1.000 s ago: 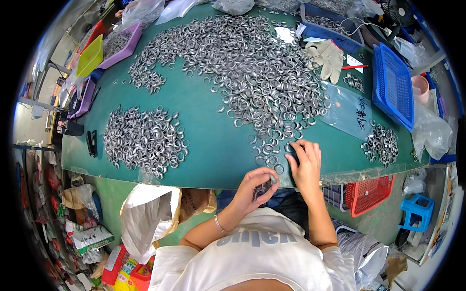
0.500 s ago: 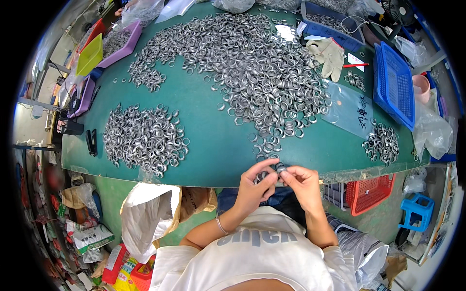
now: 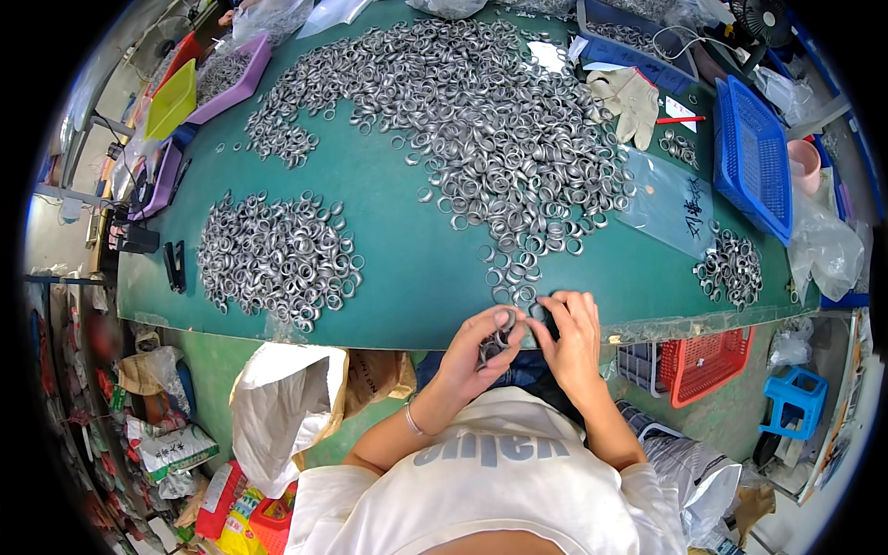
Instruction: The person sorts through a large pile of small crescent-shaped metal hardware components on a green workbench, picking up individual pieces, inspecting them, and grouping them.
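Note:
Several grey metal rings (image 3: 495,346) are bunched in my left hand (image 3: 462,359), whose fingers curl round them at the table's near edge. Just to its right is my right hand (image 3: 575,344), thumb and fingers apart, with no ring plainly seen between them. Its thumb points toward the left fingertips. Beyond both hands, a narrow trail of loose rings (image 3: 513,268) runs down from the large heap of rings (image 3: 499,139). A separate ring pile (image 3: 277,259) lies to the left, and a smaller ring pile (image 3: 729,268) lies at the right.
On the green table (image 3: 388,268) are a black stapler (image 3: 174,268), a clear plastic bag (image 3: 661,203), a work glove (image 3: 629,106) and a red pen (image 3: 680,119). Blue baskets (image 3: 754,157) stand at right. Below the edge sit an open paper sack (image 3: 277,416) and a red crate (image 3: 708,365).
My right hand has parted from the left and moved slightly up and away, its fingers spreading from a pinch on a ring. My left hand has turned, showing the rings in it.

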A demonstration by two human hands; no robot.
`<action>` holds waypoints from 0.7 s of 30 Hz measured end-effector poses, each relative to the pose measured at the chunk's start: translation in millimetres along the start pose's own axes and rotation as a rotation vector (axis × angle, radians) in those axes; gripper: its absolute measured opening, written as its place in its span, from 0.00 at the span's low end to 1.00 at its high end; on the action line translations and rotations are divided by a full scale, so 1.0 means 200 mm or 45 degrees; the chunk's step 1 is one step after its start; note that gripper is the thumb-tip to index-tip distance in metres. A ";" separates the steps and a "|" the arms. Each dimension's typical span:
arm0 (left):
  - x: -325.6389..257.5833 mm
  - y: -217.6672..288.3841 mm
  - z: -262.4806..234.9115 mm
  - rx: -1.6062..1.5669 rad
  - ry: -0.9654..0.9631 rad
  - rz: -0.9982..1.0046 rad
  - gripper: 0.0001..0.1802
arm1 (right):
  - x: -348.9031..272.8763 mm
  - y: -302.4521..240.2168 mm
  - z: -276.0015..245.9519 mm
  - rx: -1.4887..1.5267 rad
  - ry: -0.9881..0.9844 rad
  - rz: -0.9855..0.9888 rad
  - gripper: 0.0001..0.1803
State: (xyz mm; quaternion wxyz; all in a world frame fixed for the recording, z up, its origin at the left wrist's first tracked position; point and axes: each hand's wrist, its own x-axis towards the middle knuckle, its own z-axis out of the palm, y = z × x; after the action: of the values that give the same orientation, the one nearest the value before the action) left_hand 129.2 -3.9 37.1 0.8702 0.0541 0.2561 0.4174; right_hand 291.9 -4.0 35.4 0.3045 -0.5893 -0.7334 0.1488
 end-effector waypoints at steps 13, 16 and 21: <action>-0.01 -0.06 0.11 0.570 0.227 0.313 0.15 | -0.04 -0.04 -0.02 1.504 -0.006 0.783 0.06; -0.01 -0.09 0.10 0.847 0.261 0.393 0.14 | -0.05 -0.08 -0.02 1.372 -0.013 0.614 0.06; -0.01 -0.05 0.09 0.499 0.279 0.297 0.11 | -0.05 -0.10 -0.04 1.424 -0.056 0.670 0.06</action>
State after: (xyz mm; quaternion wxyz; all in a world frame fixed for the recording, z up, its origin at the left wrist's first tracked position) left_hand 143.0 -9.8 49.9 0.7560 0.2052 0.4170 0.4610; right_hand 281.7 -19.3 50.9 0.5051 -0.4985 -0.3805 0.5929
